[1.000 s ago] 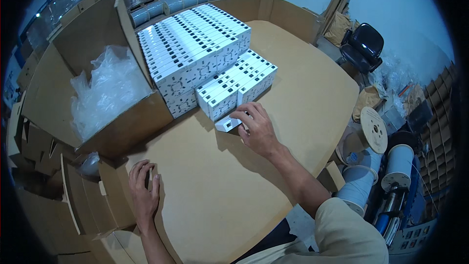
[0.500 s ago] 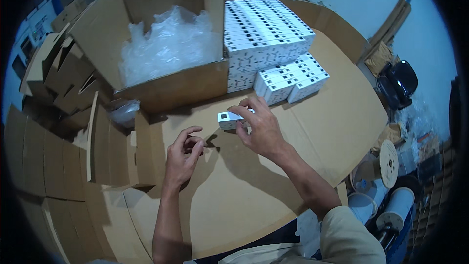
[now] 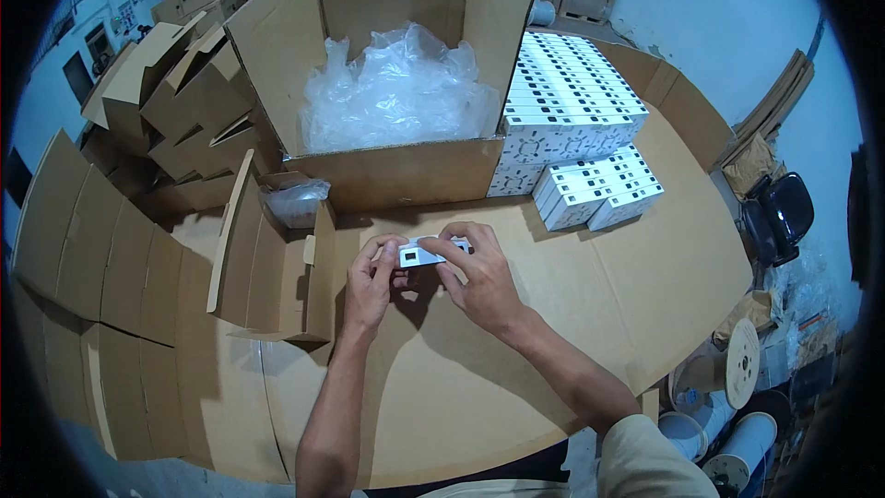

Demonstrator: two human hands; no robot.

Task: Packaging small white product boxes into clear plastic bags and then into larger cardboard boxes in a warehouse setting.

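Head view: you look down on a cardboard-covered table [image 3: 553,332], with your forearms entering from the lower edge.
Left hand: your left hand [image 3: 371,284] sits just left of the table's centre, fingers curled, with the thumb and fingertips closed on the left end of the small white box [image 3: 422,255].
Right hand: your right hand [image 3: 479,278] holds the right end of the same box, the index finger laid along its top edge and the thumb beneath; the other fingers are loosely bent.
Small white box: it is a narrow box with a dark square mark on its face. You hold it level between both hands, just above the table and in front of the large carton [image 3: 387,83].
Large carton: it stands open with its flaps up, directly beyond your hands, and holds crumpled clear plastic wrap [image 3: 396,97].
Box stack: a block of matching white boxes [image 3: 567,101] stands against the carton's right side.
Loose row: a short row of white boxes [image 3: 597,189] lies in front of that block, well apart from your right hand.
Small carton: an open folded carton [image 3: 267,267] stands just left of your left hand, with a clear plastic bag [image 3: 295,198] behind it.
Flat cartons: folded cartons [image 3: 101,249] are stacked along the left edge.
Spools: cable reels [image 3: 737,378] stand on the floor at lower right.
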